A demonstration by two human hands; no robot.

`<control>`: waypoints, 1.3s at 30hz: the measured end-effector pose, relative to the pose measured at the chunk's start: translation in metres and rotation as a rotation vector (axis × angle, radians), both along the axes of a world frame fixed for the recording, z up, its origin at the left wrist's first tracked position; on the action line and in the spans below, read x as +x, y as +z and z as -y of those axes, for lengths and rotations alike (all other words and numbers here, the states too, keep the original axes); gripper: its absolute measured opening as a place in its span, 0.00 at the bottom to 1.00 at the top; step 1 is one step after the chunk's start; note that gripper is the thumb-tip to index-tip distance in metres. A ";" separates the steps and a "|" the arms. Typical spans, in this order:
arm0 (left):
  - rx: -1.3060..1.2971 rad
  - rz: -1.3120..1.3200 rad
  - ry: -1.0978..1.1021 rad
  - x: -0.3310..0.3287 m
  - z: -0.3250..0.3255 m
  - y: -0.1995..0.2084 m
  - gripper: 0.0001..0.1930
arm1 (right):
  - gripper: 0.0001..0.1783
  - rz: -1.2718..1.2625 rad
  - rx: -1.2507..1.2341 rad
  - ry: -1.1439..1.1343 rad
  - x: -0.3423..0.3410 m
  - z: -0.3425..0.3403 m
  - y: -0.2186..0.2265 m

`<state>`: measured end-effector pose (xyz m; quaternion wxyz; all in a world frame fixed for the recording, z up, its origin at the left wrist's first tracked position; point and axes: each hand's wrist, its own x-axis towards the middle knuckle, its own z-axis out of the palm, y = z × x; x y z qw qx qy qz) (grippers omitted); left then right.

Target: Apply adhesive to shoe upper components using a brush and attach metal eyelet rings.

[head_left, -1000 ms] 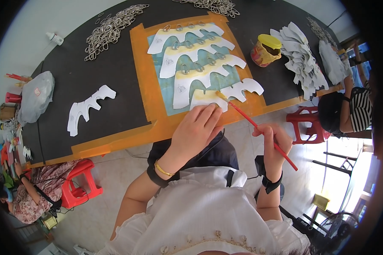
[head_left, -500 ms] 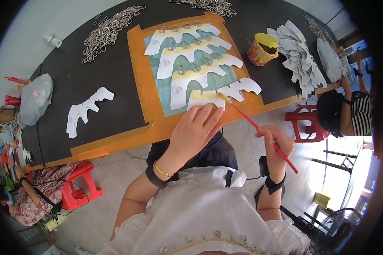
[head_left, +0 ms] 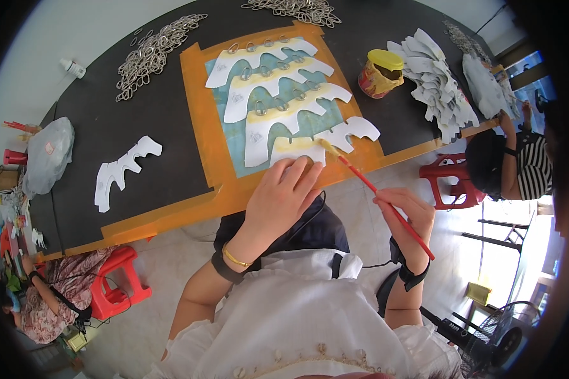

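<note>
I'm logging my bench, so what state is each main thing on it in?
Round yellow-lidded tin: open.
Slim red-handled brush: in the right hand, bristles yellow.
Nearest white scalloped strip: under the left hand, partly smeared yellow.
Three white scalloped strips beyond: smeared yellow, bearing oval metal rings.
White scalloped stack, right: loosely fanned.
Loose metal rings, far left: heaped.
Clear plastic bag, left: crumpled.

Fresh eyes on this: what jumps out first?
The orange-bordered blue mat, upper centre, carrying white scalloped pieces with yellowish upper edges. Below right, the right hand holds a red brush, its tip at the nearest piece, which the left hand touches. A heap of metal rings lies upper left.
</note>
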<state>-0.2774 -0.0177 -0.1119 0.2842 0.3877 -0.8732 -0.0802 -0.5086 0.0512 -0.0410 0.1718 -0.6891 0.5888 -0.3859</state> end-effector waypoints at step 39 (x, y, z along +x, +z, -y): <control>-0.004 0.001 0.004 0.003 0.000 -0.003 0.26 | 0.07 0.075 0.077 -0.088 0.005 0.009 0.002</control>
